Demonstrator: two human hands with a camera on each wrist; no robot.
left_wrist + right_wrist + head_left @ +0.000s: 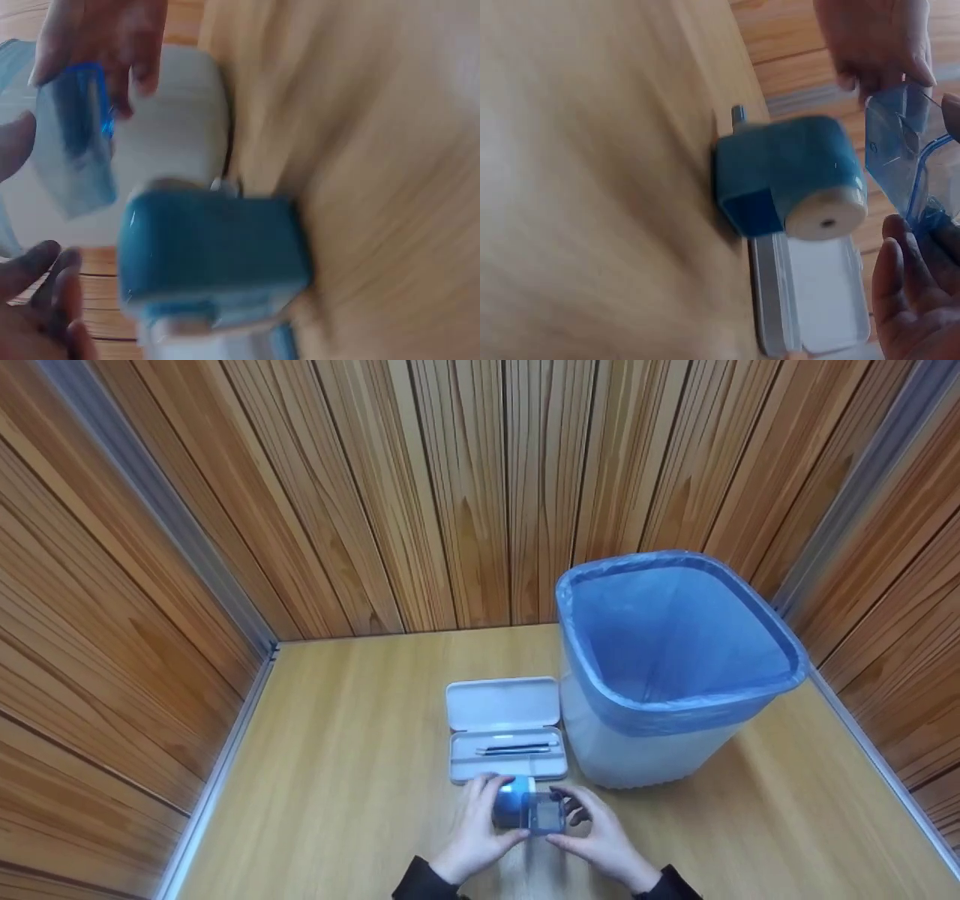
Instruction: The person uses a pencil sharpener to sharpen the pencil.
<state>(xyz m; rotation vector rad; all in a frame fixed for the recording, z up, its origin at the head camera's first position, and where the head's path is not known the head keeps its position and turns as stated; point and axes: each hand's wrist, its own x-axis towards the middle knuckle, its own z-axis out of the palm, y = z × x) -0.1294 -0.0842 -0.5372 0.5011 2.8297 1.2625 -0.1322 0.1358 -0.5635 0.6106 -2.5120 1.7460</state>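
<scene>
A clear blue-rimmed pencil sharpener drawer (546, 812) is up between the two hands. My right hand (598, 834) holds it, thumb on one side and fingers on the other, as the right wrist view shows. The left hand (478, 826) has its fingers spread, with its thumb tip right at the drawer's other end. On the table stands the blue pencil sharpener (787, 169), its round cream-coloured front with a pencil hole facing the right wrist camera. From the head view, the sharpener is partly hidden by the drawer and the left hand.
Just beyond the hands lies an open white pencil case (502, 705) with pencils (517, 750) inside. A pale waste bin (637, 754) with a blue bag liner (679, 615) stands close on the right. Wooden walls (465, 495) enclose the table's back and sides.
</scene>
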